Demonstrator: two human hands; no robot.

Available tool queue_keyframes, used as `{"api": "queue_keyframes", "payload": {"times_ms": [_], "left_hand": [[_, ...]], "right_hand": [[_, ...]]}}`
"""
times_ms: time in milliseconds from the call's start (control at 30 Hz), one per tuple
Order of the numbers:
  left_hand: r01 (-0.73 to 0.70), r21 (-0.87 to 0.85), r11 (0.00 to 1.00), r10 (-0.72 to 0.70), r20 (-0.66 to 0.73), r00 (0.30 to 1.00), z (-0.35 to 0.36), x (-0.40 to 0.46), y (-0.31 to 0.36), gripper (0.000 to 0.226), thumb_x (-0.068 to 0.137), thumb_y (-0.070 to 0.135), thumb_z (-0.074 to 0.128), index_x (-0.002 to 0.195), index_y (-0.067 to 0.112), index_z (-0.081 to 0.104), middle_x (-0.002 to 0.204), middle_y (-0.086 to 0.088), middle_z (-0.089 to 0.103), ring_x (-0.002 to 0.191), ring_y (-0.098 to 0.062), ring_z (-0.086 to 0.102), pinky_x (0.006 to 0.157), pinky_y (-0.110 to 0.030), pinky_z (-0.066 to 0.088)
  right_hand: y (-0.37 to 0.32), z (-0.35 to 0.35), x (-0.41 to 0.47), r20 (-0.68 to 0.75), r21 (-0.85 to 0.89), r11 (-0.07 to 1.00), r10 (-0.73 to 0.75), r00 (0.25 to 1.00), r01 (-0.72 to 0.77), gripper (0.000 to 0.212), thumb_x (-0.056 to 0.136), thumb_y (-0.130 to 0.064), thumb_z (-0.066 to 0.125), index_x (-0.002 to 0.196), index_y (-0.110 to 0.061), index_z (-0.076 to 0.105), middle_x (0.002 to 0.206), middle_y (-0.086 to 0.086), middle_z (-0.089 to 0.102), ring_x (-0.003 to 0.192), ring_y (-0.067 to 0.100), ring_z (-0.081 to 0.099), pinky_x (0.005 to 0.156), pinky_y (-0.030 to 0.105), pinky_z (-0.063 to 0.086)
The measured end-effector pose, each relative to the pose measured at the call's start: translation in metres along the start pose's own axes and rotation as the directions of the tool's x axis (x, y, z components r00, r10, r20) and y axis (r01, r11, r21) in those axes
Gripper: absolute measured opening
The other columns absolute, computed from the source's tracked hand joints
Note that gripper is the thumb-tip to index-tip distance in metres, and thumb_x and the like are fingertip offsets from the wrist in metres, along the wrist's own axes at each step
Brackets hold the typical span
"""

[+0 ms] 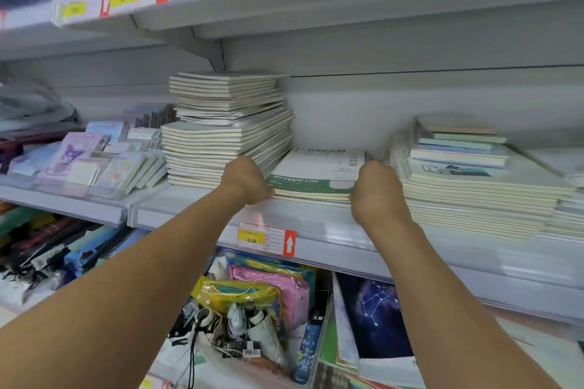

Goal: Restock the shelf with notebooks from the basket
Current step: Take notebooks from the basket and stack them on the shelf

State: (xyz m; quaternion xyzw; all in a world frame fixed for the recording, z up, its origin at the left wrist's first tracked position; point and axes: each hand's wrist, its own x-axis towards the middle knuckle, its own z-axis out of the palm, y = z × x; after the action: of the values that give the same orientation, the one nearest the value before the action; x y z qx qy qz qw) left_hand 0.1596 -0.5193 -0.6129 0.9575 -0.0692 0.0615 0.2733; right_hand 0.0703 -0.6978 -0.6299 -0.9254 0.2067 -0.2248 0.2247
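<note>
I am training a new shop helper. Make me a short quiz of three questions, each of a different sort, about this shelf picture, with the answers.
1. True or false: both hands grip the low notebook stack in the middle of the shelf.
2. Which stack is tallest? A) the left stack B) the middle stack C) the right stack
3. Fill in: the yellow price tag below the left hand reads ____.

Key
1. True: the left hand holds its left front corner, the right hand its right front corner.
2. A
3. 6.00
</note>
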Motion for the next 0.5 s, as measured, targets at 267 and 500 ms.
{"api": "queue_keyframes", "payload": {"times_ms": [267, 500], "left_hand": [[-0.108, -0.188, 0.976, 0.104, -0.033, 0.994, -0.009, -0.018, -0.026, 0.044, 0.085, 0.023, 0.075, 0.124, 0.007, 0.062, 0.130, -0.013, 0.061, 0.117, -0.028, 0.058, 0.094, -0.032, 0.045], [-0.217, -0.062, 0.974, 0.218, 0.009, 0.976, -0.063, -0.146, -0.131, 0.014, 0.085, 0.032, 0.073, 0.094, 0.023, 0.068, 0.081, 0.007, 0.071, 0.057, 0.007, 0.060, 0.051, -0.008, 0.043]], "right_hand": [[-0.022, -0.018, -0.029, -0.248, 0.008, 0.977, -0.203, 0.947, 0.212, 0.007, 0.090, -0.015, 0.065, 0.087, -0.008, 0.063, 0.091, 0.012, 0.067, 0.085, 0.034, 0.064, 0.067, 0.033, 0.048], [-0.081, 0.062, -0.109, 0.016, 0.396, 0.705, -0.646, 0.763, 0.589, 0.033, 0.089, -0.031, 0.066, 0.065, -0.008, 0.067, 0.059, 0.003, 0.063, 0.060, 0.019, 0.059, 0.061, 0.032, 0.046]]}}
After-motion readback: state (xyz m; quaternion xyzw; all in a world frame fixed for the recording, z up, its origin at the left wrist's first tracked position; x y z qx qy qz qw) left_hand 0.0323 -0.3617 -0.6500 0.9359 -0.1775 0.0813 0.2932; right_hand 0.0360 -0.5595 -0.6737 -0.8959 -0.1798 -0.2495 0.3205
